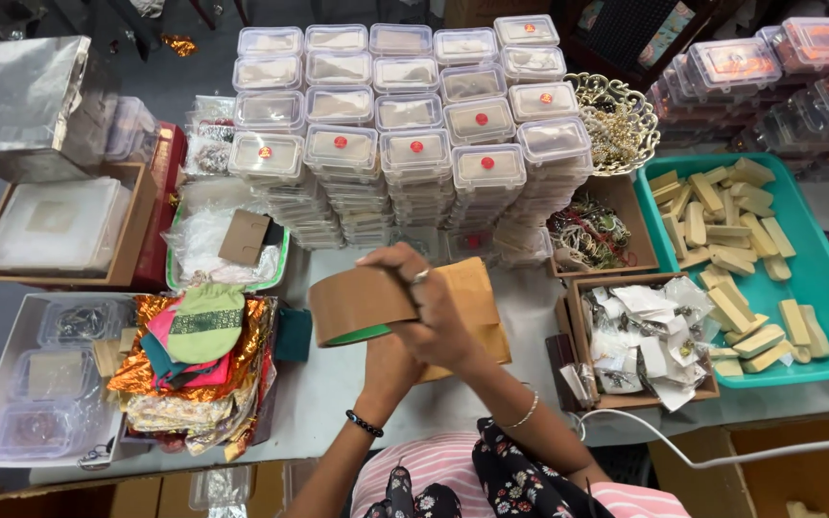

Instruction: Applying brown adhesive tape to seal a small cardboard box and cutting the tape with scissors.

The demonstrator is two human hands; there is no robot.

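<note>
The right hand (431,305) has its fingers curled shut over the top edge of a roll of brown tape (362,305), a ring showing on one finger. The left hand (388,363) sits under and behind the roll, mostly hidden by it and by the right hand — whether its fingers are open or closed cannot be told. The roll is held up in the middle of the frame, above a brown envelope (477,307) lying on the grey table (338,384). Behind it, at the top centre, stand stacks of clear lidded boxes (405,134). At the right edge is a teal tray (817,288) of tan blocks, with a cardboard box of small packets (645,336) beside it. At the lower left lies a pile of bright cloth pouches (194,364).
</note>
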